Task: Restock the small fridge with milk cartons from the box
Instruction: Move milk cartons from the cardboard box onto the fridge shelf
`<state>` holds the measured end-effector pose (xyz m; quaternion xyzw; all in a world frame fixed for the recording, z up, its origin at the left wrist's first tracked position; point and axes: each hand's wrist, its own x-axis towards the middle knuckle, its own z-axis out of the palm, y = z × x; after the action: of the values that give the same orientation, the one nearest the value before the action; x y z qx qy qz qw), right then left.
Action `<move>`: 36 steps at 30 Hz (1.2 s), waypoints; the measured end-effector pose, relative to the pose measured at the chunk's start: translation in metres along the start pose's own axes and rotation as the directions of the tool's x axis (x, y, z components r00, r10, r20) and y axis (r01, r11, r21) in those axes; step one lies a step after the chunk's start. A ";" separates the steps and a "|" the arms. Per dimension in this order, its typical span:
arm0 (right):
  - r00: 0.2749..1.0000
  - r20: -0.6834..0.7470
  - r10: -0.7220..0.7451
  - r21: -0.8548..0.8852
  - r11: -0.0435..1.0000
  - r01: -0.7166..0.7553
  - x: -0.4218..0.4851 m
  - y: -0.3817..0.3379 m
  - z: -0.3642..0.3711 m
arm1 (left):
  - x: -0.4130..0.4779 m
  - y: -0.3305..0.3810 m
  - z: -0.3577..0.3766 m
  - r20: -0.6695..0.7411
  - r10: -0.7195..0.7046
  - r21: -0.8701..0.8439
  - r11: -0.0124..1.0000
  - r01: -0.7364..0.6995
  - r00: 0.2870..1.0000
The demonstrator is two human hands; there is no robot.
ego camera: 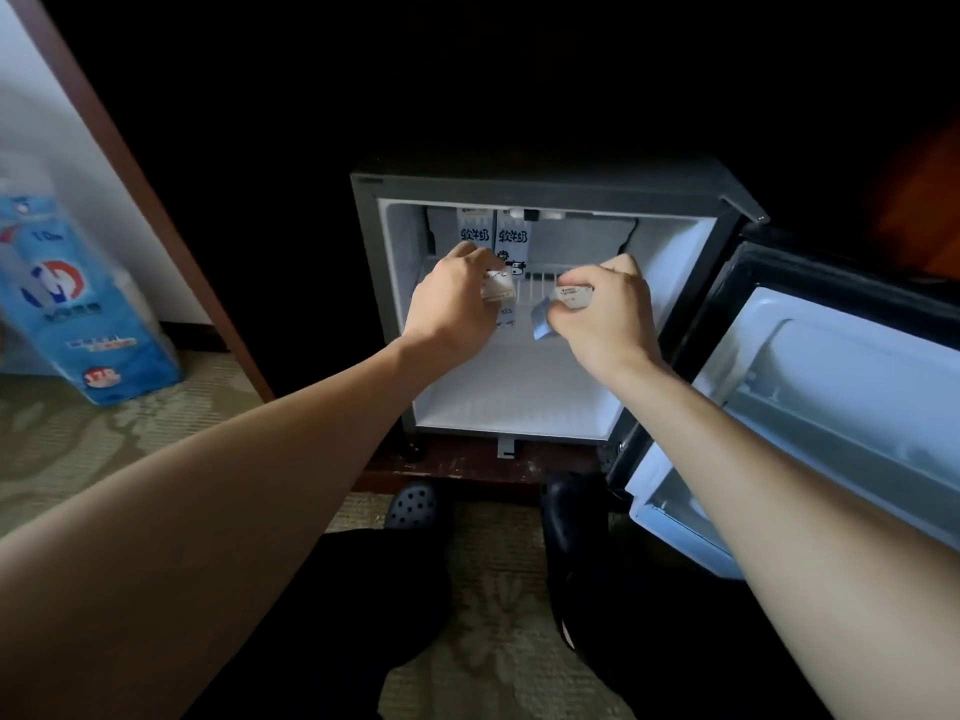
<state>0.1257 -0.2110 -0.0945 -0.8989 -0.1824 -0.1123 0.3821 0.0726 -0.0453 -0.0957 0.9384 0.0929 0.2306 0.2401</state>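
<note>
A person's left hand [452, 298] is holding 1 milk carton [500, 289] in a closed grip, and the right hand [605, 311] is holding a second carton [571, 296] likewise, at the wire shelf [540, 280] of the fridge [519, 187]. Crowding in is risking toppling the 2 standing cartons [493, 236] behind.

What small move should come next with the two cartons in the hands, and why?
Probably set the right carton upright on the wire shelf, beside the two standing cartons. The right hand holds it before the shelf's bare part, while the left hand holds the left carton in front of the standing ones.
</note>
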 end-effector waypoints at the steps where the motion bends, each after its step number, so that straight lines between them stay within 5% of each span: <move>1: 1.000 -0.016 0.003 0.006 1.000 -0.002 0.003 0.001 0.002 | 0.002 0.000 0.004 0.001 0.009 0.007 1.000 -0.009 1.000; 18: 0.991 -0.095 -0.089 -0.021 0.996 0.087 0.026 0.008 0.028 | 0.026 0.004 0.038 -0.052 0.043 -0.090 0.995 -0.048 0.998; 25: 0.978 -0.045 -0.203 0.004 0.979 0.203 0.025 0.018 0.028 | 0.030 0.003 0.043 -0.070 -0.036 -0.241 0.970 0.018 0.997; 36: 0.988 0.087 -0.131 0.067 0.990 0.126 0.022 0.029 0.033 | 0.032 0.007 0.045 -0.068 -0.048 -0.273 0.962 0.028 0.997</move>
<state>0.1599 -0.1999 -0.1280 -0.8773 -0.2605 -0.0901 0.3928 0.1224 -0.0604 -0.1148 0.8855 0.0872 0.2710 0.3672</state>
